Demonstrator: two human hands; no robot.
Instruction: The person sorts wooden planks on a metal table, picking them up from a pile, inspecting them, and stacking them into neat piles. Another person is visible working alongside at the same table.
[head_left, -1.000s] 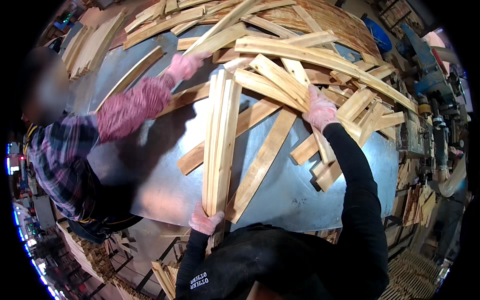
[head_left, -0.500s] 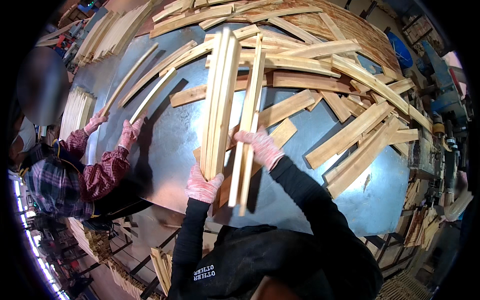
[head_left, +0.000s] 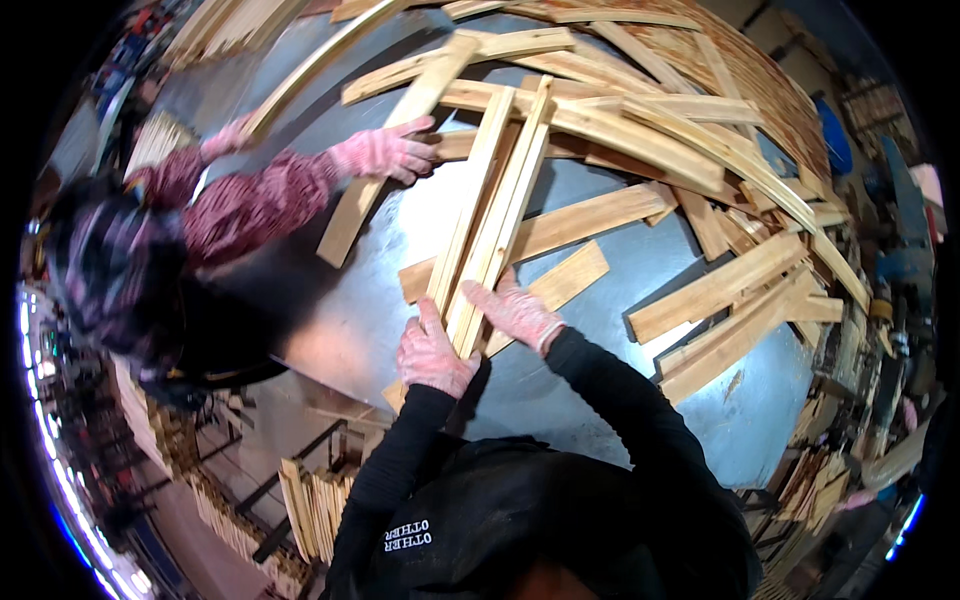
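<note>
Several pale wooden strips [head_left: 497, 240] stretch away from me over the metal table, their near ends together and their far ends slightly spread. My left hand [head_left: 437, 355], in a pink-white work glove, closes around the near ends from the left. From the right side my right hand [head_left: 515, 308], gloved alike, grips the strips a little farther up, with its thumb across them. Beneath and to the right of the bundle lie loose wooden boards [head_left: 590, 222].
A co-worker on the left holds a long curved strip [head_left: 320, 68] in one gloved hand and reaches the other [head_left: 385, 152] over a board [head_left: 350, 220]. Overlapping boards [head_left: 720, 285] cover the table's far and right parts. Wood stacks [head_left: 315, 505] stand below the metal table's [head_left: 740, 430] near edge.
My bundle has come down and tilted right at its far end, and my hands have moved closer together. The co-worker has reached rightward toward my strips, one hand now at another board.
</note>
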